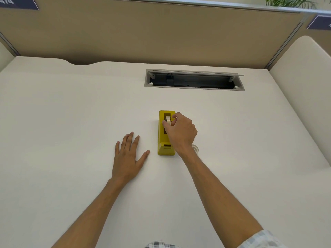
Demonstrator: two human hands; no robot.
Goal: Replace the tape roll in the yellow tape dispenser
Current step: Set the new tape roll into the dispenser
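Pinching tape roll [168, 120] inside yellow dispenser [166, 140], right hand [180, 131].

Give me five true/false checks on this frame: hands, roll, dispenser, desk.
1. The right hand pinches the roll in the dispenser. True.
2. The left hand steadies the dispenser. False: it lies flat on the desk, apart from it.
3. The dispenser is red. False: it is yellow.
4. A clear second roll lies beside the dispenser, partly hidden by the right wrist. True.
5. The cable tray in the desk is closed. False: its lid is open.
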